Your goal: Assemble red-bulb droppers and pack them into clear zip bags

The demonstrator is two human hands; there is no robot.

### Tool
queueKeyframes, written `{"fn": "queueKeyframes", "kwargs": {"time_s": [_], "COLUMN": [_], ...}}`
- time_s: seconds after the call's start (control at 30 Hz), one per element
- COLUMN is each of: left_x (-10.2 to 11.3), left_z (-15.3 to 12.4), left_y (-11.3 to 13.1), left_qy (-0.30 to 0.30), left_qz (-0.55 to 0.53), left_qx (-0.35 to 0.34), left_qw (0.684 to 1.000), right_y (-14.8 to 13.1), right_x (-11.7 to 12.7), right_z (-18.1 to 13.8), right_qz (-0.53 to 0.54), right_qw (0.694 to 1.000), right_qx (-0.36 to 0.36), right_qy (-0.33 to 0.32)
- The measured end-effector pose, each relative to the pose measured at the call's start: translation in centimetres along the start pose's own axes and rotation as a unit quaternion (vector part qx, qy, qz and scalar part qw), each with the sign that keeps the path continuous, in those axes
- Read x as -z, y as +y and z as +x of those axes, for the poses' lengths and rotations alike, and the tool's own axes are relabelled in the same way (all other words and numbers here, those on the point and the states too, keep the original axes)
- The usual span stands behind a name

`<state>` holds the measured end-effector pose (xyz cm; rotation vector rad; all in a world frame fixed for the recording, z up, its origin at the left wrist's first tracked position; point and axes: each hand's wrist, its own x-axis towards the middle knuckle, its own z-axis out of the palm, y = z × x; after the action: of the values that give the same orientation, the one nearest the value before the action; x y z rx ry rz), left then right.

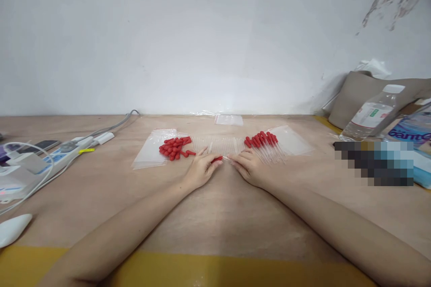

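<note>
My left hand (201,169) is closed in a pinch on a red rubber dropper bulb (217,159), just left of the middle. Facing it, my right hand (247,167) pinches a thin clear dropper tube (226,158), whose end meets the bulb; whether it sits inside cannot be seen. Behind both hands lies a row of clear tubes (218,144). A pile of loose red bulbs (173,147) rests beyond my left hand. Past my right hand, several droppers (264,142) with red bulbs on clear tubes lie side by side, partly hidden by the hand.
Clear plastic bags lie left (148,150), right (292,141) and at the back (229,119). On the left are a power strip (60,157) with cables, a phone (42,145) and a white mouse (15,228). A water bottle (372,114) and grey container (350,94) stand right.
</note>
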<state>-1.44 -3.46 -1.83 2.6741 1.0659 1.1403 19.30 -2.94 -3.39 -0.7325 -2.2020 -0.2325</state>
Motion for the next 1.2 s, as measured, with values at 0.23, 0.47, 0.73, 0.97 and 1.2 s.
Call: {"fn": "queueKeyframes", "kwargs": {"time_s": [0.23,0.47,0.73,0.97,1.2], "left_x": [-0.2,-0.2,-0.4,-0.1,-0.4], "left_z": [-0.2,-0.3,-0.3,-0.3,-0.4], "left_y": [-0.3,-0.4,-0.6,-0.6,-0.4], "left_qy": [0.01,-0.052,-0.021,-0.011,-0.006], "left_qz": [-0.009,0.023,0.063,0.05,0.036], "left_qx": [-0.042,-0.101,-0.089,-0.088,-0.134], "left_qw": [0.999,0.993,0.994,0.995,0.99], "right_y": [0.3,0.5,-0.4,-0.8,-0.3], "right_x": [0.3,1.1,0.8,0.8,0.2], "right_z": [0.1,0.1,0.2,0.3,0.2], "right_qz": [-0.014,-0.066,-0.042,-0.05,-0.049], "right_qw": [0.998,0.991,0.998,0.998,0.993], "right_qx": [0.059,0.098,0.027,0.034,0.104], "right_qy": [-0.015,-0.069,-0.047,-0.019,-0.009]}}
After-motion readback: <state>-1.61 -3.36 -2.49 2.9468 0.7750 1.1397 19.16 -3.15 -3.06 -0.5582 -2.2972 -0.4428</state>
